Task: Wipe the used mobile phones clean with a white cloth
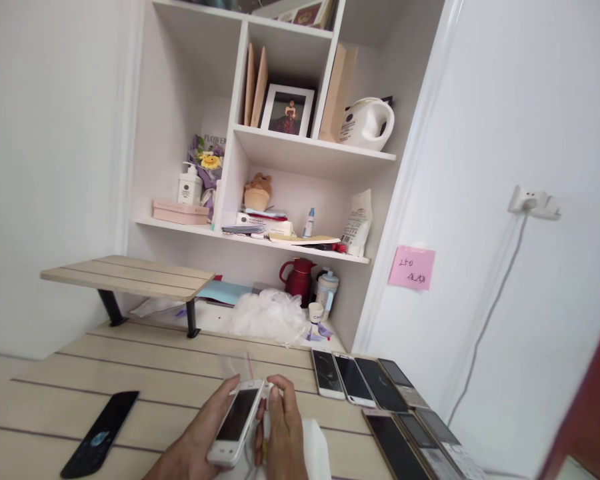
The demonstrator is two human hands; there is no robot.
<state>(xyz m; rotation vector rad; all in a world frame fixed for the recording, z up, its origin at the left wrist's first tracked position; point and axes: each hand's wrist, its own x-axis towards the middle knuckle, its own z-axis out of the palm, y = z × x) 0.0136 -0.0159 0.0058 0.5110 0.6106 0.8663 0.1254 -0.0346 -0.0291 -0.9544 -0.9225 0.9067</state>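
My left hand cradles a white smartphone with its dark screen facing up. My right hand pinches the phone's upper right edge between its fingertips. A thin clear film with a red tab stands just beyond the phone, and I cannot tell whether it touches the phone. A white tissue lies beside my right hand. A black smartphone rests on the wooden desk to my left. Several smartphones lie in rows to my right.
A low wooden shelf riser stands at the desk's back left. Behind the desk are a crumpled plastic bag, a red thermos and white shelves holding assorted items. A wall socket and pink note are on the right wall.
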